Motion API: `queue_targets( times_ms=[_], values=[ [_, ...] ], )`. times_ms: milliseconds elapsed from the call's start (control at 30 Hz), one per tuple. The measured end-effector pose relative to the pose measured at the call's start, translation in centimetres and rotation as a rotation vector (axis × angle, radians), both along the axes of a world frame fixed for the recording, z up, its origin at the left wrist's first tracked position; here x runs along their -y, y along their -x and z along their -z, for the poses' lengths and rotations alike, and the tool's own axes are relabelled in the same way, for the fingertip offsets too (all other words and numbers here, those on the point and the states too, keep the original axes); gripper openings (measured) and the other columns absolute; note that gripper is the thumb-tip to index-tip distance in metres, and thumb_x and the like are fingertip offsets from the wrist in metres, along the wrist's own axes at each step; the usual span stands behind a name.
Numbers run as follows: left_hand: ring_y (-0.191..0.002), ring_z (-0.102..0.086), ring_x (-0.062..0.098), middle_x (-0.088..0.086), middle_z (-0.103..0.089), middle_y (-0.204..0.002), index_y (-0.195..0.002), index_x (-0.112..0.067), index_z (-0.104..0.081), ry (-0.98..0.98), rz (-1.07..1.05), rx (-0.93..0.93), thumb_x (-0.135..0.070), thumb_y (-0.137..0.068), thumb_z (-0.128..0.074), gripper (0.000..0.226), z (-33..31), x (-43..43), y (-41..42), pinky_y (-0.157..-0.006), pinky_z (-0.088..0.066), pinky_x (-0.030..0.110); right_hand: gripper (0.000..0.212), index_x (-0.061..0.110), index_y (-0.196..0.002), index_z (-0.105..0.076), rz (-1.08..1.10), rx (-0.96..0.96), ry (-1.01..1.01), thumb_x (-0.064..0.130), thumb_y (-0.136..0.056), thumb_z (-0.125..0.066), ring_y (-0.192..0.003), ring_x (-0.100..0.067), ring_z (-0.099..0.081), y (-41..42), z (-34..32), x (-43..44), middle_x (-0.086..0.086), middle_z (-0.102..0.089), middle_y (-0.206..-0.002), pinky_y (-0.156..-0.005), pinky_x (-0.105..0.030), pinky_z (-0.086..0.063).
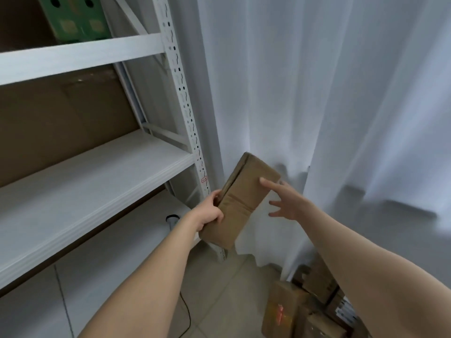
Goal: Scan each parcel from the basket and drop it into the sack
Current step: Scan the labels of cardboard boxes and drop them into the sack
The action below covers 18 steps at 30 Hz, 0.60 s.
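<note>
While at parcel (244,193) edge, left hand (210,213)

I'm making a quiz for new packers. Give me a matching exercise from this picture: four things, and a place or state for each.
Things:
1 left hand
2 right hand
3 green box
4 pile of parcels

Places or states:
A bottom right, below the curtain
B open, fingers spread
C high on the shelving
D grips the held parcel

Pairs: 1-D, 2-B, 3-C, 4-A.

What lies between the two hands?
The brown parcel, in the head view; the left hand grips its edge, the right hand is open.
</note>
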<state>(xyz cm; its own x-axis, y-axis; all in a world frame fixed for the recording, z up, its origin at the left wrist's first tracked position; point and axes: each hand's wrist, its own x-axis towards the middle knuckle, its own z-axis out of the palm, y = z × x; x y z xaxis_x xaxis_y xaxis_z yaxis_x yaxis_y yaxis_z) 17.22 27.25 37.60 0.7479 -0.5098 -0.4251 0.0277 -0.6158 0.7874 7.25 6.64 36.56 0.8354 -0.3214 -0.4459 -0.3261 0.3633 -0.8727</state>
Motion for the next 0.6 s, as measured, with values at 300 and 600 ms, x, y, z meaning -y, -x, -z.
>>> queue_targets(
  times_ms=[300, 600],
  values=[
    [-0.117, -0.045, 0.018, 0.003, -0.043, -0.14, -0.151, -0.032, -0.013, 0.124, 0.1, 0.056, 0.005, -0.077, -0.068, 0.099, 0.1, -5.5, -2.2, -0.086, -0.045, 0.026, 0.093, 0.038, -0.144, -0.03, -0.301, 0.097, 0.263, -0.001, -0.075, -0.079, -0.125, -0.026, -0.049, -3.4, -1.2, -8.7, -0.001, -0.05, -0.136, -0.102, -0.056, -0.045],
    [-0.126, -0.044, 0.023, 0.001, -0.049, -0.134, -0.146, -0.032, -0.024, 0.245, 0.019, 0.129, 0.007, -0.069, -0.074, 0.1, 0.8, -9.6, -4.5, -0.103, -0.043, 0.046, 0.083, 0.04, -0.15, -0.028, -0.327, -0.026, 0.401, -0.012, -0.09, -0.052, -0.111, -0.027, -0.062, -5.7, -0.7, -12.3, -0.006, -0.05, -0.14, -0.092, -0.045, -0.055]
  ],
)
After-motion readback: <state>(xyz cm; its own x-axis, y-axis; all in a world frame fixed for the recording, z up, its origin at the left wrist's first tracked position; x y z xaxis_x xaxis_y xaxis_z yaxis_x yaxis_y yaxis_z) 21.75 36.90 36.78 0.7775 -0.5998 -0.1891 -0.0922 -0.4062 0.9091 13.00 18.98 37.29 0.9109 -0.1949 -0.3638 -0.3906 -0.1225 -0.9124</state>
